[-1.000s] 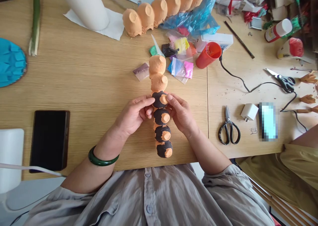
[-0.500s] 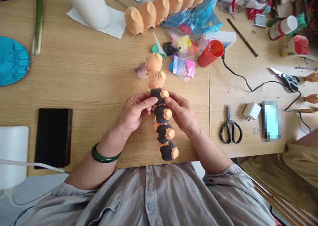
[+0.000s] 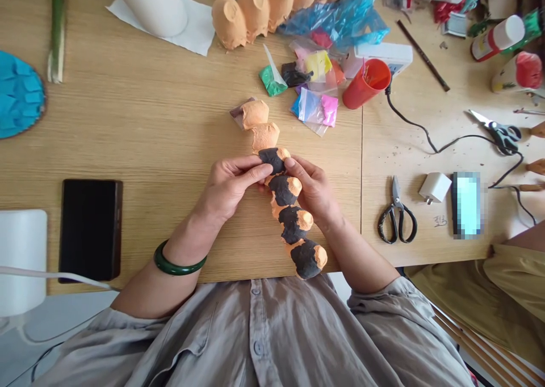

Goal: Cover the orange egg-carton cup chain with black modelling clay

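Note:
Between my hands is an orange egg-carton strip with a row of bumps. Black clay covers part of several bumps at the near end; the two far bumps are bare orange. My left hand pinches the strip's left side, thumb lying on the black patch of the third bump from the far end. My right hand grips the same bump from the right, thumb and fingertips at its orange tip. Fingers under the strip are partly hidden. The strip slants, its near end toward the right.
Beyond the strip lie clay packets, a red cup, a power strip and another orange carton strip. Scissors, a white charger and a phone lie right. A black device sits left. Someone's hand shows at the far right.
The carton strip has turned in my hands: its near end has swung right and its far end slightly left. Both hands keep their hold on the same bump.

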The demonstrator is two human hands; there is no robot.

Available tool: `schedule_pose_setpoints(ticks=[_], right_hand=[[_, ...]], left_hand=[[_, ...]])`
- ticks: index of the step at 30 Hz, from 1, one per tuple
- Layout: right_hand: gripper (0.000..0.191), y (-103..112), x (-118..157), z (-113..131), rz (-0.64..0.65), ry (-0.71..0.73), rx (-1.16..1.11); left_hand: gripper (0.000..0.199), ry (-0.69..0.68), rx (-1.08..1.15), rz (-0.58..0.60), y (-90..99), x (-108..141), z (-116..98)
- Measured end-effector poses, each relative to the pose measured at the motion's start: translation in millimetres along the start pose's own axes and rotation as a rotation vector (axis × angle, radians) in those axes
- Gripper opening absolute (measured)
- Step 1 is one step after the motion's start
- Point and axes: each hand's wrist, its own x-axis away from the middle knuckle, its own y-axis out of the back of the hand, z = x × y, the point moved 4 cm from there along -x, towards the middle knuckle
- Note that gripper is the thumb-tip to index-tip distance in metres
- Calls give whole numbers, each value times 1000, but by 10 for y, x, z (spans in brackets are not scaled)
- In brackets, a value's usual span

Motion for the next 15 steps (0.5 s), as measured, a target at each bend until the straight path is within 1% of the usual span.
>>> schedule_pose_setpoints(ticks=[2, 5, 7, 10, 15], right_hand=[[51, -5, -1, 1, 6, -7, 2], [53, 1, -3, 5, -7, -26, 6], [55, 8, -9, 0, -8, -32, 0], [55, 19, -24, -21, -2, -26, -5], [51, 24, -11, -18, -26, -26, -4]], left_hand=[[27, 9, -1, 1, 7, 0, -1], [17, 61, 12, -13, 9, 4, 25], [19, 77, 20, -25, 6, 9, 42], [20, 64, 24, -30, -4, 16, 52], [13, 14, 3, -17, -17, 22, 61]])
